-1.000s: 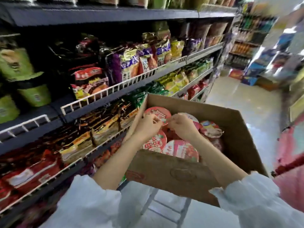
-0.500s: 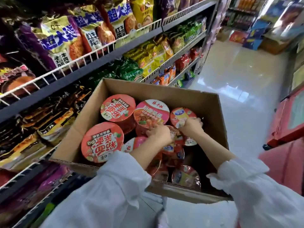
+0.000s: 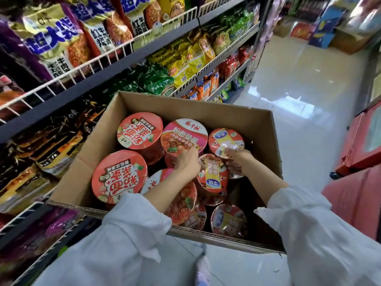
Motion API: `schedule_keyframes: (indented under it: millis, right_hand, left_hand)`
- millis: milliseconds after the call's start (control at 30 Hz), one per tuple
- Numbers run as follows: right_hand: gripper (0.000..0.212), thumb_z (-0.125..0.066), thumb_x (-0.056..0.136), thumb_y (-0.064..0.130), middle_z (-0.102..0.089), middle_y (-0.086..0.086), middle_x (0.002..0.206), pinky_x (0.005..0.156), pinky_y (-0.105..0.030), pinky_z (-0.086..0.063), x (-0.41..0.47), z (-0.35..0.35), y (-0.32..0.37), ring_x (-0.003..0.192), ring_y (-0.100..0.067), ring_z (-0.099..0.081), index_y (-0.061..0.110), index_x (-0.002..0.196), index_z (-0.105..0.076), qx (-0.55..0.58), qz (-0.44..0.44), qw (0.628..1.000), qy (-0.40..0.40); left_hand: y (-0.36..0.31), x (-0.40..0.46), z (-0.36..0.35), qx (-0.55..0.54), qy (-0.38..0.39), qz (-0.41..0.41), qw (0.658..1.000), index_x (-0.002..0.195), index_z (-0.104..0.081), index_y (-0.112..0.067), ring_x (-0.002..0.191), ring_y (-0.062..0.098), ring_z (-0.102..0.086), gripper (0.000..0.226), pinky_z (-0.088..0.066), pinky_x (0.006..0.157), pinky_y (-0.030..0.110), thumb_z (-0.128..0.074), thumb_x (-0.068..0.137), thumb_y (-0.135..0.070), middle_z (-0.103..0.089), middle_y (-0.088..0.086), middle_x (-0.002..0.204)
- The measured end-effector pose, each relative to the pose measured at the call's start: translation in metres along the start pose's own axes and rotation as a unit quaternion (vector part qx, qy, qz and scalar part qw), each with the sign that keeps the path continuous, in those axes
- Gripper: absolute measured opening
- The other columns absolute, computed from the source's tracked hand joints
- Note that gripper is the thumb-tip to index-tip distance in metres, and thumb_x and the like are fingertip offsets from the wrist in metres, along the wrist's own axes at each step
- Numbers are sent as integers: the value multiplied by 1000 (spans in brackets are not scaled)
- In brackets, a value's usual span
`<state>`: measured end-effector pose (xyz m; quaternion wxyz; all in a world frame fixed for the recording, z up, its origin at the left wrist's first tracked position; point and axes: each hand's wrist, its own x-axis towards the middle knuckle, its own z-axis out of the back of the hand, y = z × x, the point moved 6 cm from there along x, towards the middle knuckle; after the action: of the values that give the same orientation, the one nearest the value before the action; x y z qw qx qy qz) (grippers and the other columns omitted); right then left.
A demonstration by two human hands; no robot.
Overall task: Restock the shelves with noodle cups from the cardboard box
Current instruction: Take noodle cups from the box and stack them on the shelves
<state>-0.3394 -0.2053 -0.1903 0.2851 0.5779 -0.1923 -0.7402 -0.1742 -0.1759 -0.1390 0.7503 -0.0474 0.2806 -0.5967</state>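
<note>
Both hands (image 3: 186,162) (image 3: 237,159) now grip one tilted noodle cup (image 3: 212,174) deeper in the cardboard box (image 3: 257,122).

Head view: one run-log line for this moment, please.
stage: picking | left hand: on pink-lid cup | right hand: gripping small cup | cardboard box: still stocked

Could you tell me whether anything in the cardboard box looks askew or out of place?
Yes. In the cardboard box, the small noodle cup between the left hand and right hand is tipped on its side, while the big red-lidded cups stand upright. No spill or damage shows.
</note>
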Motion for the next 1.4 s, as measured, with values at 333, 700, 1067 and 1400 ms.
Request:
schedule_keyframes:
  millis: [333, 700, 1067, 1400]
  right_hand:
    - [18, -52, 95, 22, -59, -8, 67, 47, -24, -36, -4, 9, 13, 48, -14, -42, 5, 91, -53, 106, 42, 993, -36]
    - [12, -48, 97, 21, -58, -2, 59, 42, -19, -34, -45, 35, 45, 37, -6, -46, 12, 97, -55, 97, 191, 976, -40]
    - [8, -51, 96, 14, -59, -4, 43, 30, -13, -32, -139, -40, 82, 28, -7, -47, 11, 91, -56, 30, 303, 946, 108]
    - [7, -56, 94, 14, -61, -7, 54, 38, -19, -36, -292, -227, 69, 35, -10, -49, 11, 93, -62, -58, 419, 877, 227]
  left_hand:
    - [-1, 2, 17, -140, -24, -30, 989, 100, -69, -7, 101, 26, -60, 21, -47, 82, 33, -63, 88, -23, -68, 11, 105]
    - [12, -14, 87, -511, -22, 6, 859, 84, -61, -12, 58, 15, -64, 14, -51, 58, 25, -52, 95, -12, -66, 8, 75]
    - [66, -96, 166, -635, -163, -17, 755, 79, -55, -14, 62, 9, -55, 21, -40, 54, 18, -46, 96, -8, -63, 1, 76]
    - [244, -255, 232, -656, -351, 26, 668, 74, -53, -14, 68, 7, -55, 22, -43, 57, 19, -50, 95, -8, -63, -1, 80]
